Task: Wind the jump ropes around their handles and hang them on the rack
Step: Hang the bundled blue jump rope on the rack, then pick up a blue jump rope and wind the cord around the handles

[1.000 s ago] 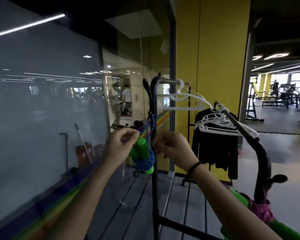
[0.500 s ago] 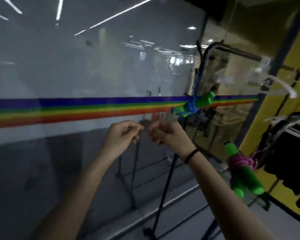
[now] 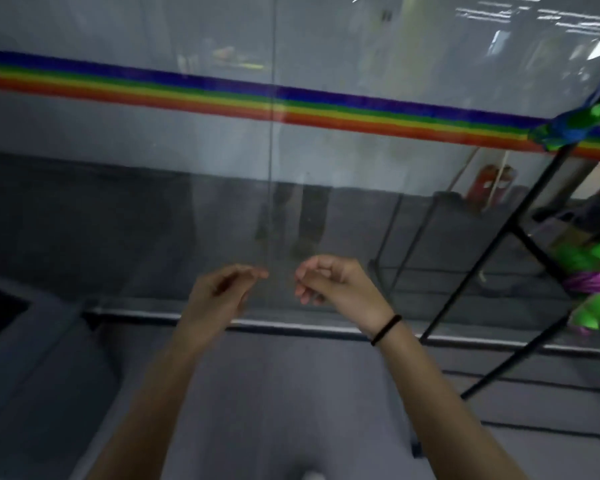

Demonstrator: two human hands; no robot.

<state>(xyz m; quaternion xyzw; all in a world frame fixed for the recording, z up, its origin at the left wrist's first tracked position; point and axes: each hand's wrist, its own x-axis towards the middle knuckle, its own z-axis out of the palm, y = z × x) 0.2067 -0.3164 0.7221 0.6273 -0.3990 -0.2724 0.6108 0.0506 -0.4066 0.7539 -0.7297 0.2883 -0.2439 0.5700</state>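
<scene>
A blue jump rope (image 3: 568,128), wound round its green handles, hangs high on the black rack (image 3: 492,261) at the far right. Lower on the same rack hangs a purple jump rope (image 3: 593,282), also wound round green handles. My left hand (image 3: 219,296) and my right hand (image 3: 333,285) float side by side in the middle of the view, well left of the rack. Both hold nothing, with fingers loosely curled. A black band circles my right wrist.
A glass wall (image 3: 222,202) with a rainbow stripe (image 3: 291,105) stands straight ahead, its metal sill (image 3: 291,325) running along the grey floor (image 3: 274,410). Red cylinders (image 3: 492,183) show behind the glass at right. A dark opening lies at the left edge.
My hands have let go of the blue rope bundle and dropped away from the rack. The view has swung left and down, so the rack now sits at the right edge.
</scene>
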